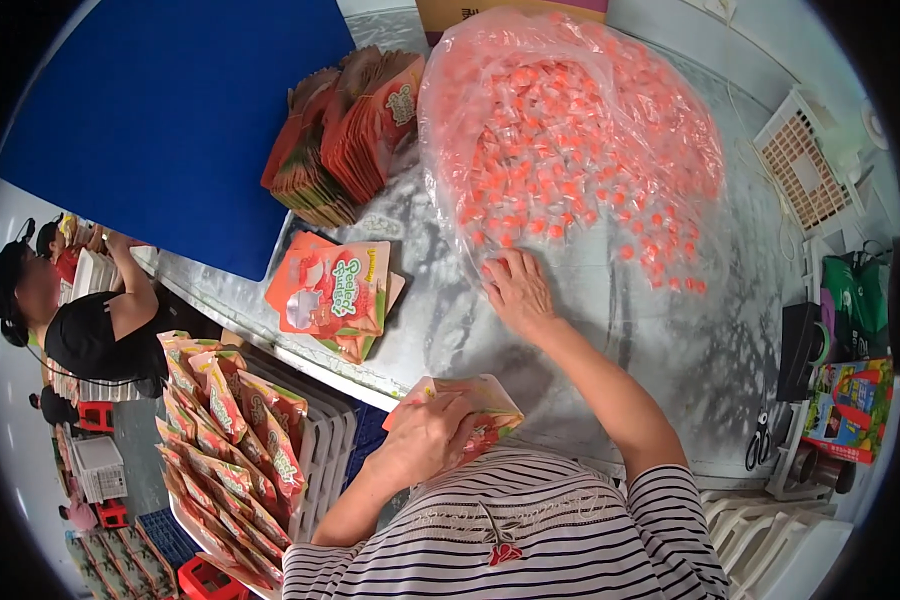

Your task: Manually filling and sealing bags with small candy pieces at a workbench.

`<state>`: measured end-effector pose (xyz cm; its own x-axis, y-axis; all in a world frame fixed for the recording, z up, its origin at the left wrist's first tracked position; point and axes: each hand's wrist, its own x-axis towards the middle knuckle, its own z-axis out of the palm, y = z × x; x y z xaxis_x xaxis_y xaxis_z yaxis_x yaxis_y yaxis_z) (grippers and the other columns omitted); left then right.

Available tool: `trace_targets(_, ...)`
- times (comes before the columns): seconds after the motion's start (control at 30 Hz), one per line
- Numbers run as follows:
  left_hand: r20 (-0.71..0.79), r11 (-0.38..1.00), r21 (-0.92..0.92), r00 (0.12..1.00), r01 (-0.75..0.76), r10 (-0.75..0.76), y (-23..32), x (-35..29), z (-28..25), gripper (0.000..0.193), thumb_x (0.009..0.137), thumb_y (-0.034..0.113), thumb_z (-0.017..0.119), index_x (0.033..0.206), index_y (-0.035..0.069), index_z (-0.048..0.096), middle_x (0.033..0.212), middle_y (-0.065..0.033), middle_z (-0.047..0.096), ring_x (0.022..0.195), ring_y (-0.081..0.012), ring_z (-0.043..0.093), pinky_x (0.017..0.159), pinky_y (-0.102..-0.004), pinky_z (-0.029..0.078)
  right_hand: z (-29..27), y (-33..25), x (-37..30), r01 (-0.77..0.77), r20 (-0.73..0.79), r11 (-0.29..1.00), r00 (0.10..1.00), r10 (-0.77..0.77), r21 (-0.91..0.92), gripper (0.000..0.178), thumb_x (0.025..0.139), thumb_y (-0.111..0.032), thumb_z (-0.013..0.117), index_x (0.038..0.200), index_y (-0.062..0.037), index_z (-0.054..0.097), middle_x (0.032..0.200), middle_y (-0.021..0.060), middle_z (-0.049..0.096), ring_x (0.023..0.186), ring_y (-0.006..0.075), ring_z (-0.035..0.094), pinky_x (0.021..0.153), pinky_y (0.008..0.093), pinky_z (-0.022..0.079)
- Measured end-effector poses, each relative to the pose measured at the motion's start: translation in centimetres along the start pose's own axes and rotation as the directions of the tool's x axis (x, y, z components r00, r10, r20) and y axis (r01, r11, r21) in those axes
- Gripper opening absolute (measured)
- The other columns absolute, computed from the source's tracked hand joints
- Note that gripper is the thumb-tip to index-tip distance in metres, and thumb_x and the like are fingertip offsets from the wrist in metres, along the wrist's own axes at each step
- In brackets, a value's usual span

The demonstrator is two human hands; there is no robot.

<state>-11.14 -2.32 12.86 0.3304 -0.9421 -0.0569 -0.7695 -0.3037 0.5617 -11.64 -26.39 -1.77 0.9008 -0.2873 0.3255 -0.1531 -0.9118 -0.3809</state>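
Note:
My left hand (432,432) grips an orange-and-red stand-up pouch (490,400) close to my striped shirt, at the near edge of the metal table (590,330). My right hand (518,290) reaches forward, palm down, with its fingers at the mouth of a big clear plastic bag (570,130) filled with small pink wrapped candies. Whether those fingers hold any candies is hidden. A few flat pouches (330,290) of the same kind lie on the table to the left of that hand.
A stack of empty pouches (345,135) leans at the far left of the table beside a blue board (160,120). Filled pouches (230,440) stand in a tray at lower left. Scissors (758,440), a white basket (805,165), a coloured box (850,405). Another person (80,320) works at left.

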Motion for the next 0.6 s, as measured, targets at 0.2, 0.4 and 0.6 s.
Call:
trace_targets(0.2,-0.025,0.998,-0.005,0.998,-0.055,0.055,0.6,0.6,0.1,0.012,0.086,0.015,0.061,0.092,0.005,0.06,0.079,-0.0134,0.065,0.066,-0.0327,0.064,0.057,-0.0425,0.049,-0.7,0.4,1.0,0.015,-0.078,1.0,0.997,-0.014,0.024,0.05,0.083,-0.023,0.066,0.127,-0.0077,0.047,0.135,0.021,0.036,0.125,0.0396,0.034,0.105,0.0493,0.031)
trace_targets(0.4,-0.048,0.998,-0.06,0.999,-0.011,0.008,0.8,0.4,-0.1,0.012,0.087,0.014,0.06,0.095,0.005,0.061,0.085,-0.0148,0.066,0.071,-0.0321,0.065,0.06,-0.0419,0.05,-0.5,0.6,1.6,-0.015,-0.057,1.0,0.998,0.017,0.026,0.052,0.083,-0.023,0.067,0.128,-0.0069,0.048,0.137,0.0184,0.036,0.126,0.0398,0.034,0.107,0.0509,0.029)
trace_targets(0.6,-0.027,0.999,-0.043,1.0,0.006,-0.008,-0.1,0.6,0.5,0.026,0.08,0.011,0.068,0.105,0.008,0.061,0.093,-0.0136,0.067,0.076,-0.0322,0.065,0.062,-0.0412,0.053,-1.3,0.3,-4.3,0.079,-0.106,0.996,0.991,-0.082,-0.036,0.036,0.085,-0.016,0.063,0.119,-0.0055,0.057,0.131,0.0159,0.044,0.123,0.0377,0.038,0.106,0.0503,0.031)
